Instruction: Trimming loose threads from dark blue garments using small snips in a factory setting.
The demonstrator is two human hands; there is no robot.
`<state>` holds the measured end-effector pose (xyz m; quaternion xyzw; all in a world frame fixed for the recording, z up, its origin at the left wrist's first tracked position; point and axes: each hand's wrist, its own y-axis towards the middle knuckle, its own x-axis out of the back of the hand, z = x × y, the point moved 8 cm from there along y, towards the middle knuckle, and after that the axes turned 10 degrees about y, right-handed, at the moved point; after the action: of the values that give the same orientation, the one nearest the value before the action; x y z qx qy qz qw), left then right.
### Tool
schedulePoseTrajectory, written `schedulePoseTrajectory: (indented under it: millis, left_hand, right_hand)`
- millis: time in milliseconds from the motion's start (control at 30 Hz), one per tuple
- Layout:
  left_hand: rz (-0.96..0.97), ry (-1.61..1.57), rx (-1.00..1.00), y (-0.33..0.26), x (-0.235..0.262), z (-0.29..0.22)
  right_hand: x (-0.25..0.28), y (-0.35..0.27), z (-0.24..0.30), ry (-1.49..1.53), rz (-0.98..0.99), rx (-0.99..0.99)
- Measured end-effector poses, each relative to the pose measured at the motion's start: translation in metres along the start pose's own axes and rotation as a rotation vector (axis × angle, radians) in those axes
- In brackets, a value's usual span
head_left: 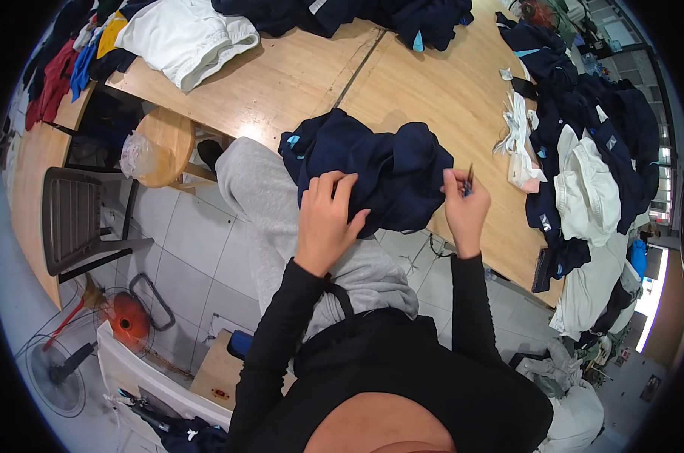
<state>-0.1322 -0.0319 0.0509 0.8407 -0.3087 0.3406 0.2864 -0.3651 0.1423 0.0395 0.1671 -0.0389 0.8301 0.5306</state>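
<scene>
A crumpled navy garment [372, 166] lies over my lap and the near edge of the wooden table. Light-blue bits show at its left end. Resting on its near left side is my left hand [325, 219], fingers bent over the cloth and thumb spread apart from them. At the garment's right edge, my right hand [464, 208] is closed around small thread snips [469, 181], their pointed tip upward. The snips are partly hidden by the fingers. Whether the right fingertips also pinch the cloth, I cannot tell.
White shorts [187, 41] and more navy garments lie at the table's far side. To the right are white strips [517, 124], a navy pile [606, 121] and a white garment [587, 185]. A round stool [164, 140], a chair [74, 219] and an orange fan [129, 317] stand left.
</scene>
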Motion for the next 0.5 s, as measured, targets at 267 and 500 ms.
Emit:
schedulePoseTrajectory:
  millis: [267,500]
  left_hand:
    - [-0.092,0.146,0.119,-0.006,-0.012,0.027]
    - [-0.288,-0.244,0.252,0.023,0.062,0.057]
  right_hand:
    - [-0.036,0.022,-0.056,-0.307,-0.015,-0.017]
    - [0.000,0.034,0.077,-0.396,0.014,0.669]
